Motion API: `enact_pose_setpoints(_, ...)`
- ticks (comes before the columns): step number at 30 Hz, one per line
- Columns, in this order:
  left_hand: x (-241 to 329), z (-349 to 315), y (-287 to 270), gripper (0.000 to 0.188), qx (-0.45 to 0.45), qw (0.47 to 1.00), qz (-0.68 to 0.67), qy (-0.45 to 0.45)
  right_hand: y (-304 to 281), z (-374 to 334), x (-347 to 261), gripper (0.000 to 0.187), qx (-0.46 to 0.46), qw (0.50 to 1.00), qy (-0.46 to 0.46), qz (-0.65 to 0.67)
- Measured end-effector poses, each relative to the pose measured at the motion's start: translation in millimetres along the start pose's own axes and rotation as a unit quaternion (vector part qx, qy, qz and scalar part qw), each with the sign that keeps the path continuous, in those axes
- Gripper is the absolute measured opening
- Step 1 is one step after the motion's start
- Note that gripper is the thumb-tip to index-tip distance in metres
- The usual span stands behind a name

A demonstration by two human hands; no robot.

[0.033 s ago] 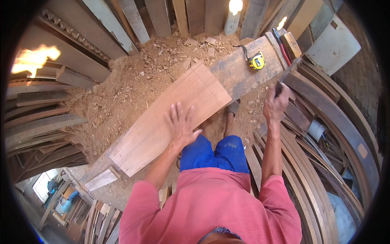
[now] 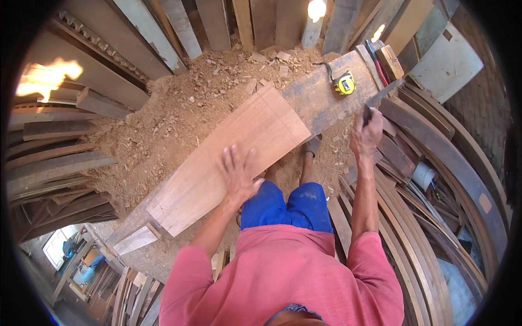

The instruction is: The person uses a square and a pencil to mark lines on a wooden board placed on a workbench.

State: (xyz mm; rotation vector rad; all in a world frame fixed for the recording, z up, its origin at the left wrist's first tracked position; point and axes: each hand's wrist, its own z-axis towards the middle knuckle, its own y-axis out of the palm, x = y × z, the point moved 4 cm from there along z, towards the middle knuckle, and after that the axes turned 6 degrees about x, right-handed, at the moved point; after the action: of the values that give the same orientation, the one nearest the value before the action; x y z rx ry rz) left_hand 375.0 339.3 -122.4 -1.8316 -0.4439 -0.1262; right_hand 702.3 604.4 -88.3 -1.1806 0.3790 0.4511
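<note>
A long, pale reddish-brown wooden board lies slantwise in front of me, with pencil-like lines across its far end. My left hand rests flat on it near the edge closest to me, fingers spread. To the right, my right hand is closed round the dark handle of a tool with a long grey blade; blur hides its exact kind. The blade points away and to the right, apart from the board. Beneath the board is a worn workbench plank, which carries a yellow tape measure.
A red-handled tool lies beside a small wood block at the bench's far end. Wood shavings cover the floor. Stacked planks stand left and along the back; long curved timbers lie on the right near a white container.
My left hand has slid slightly toward me and left along the board. My right hand has shifted a little, and the blade in it has dipped slightly nearer.
</note>
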Motion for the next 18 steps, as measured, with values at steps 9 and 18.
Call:
enact_pose_setpoints(9,-65,-62,21,0.101,0.097,0.992,0.07,-0.025,84,34,34,0.045,-0.111,0.986,-0.018,-0.126)
enact_pose_setpoints(18,-55,-59,-105,0.108,-0.059,0.993,-0.024,-0.099,81,78,79,0.033,-0.116,0.965,-0.011,-0.235)
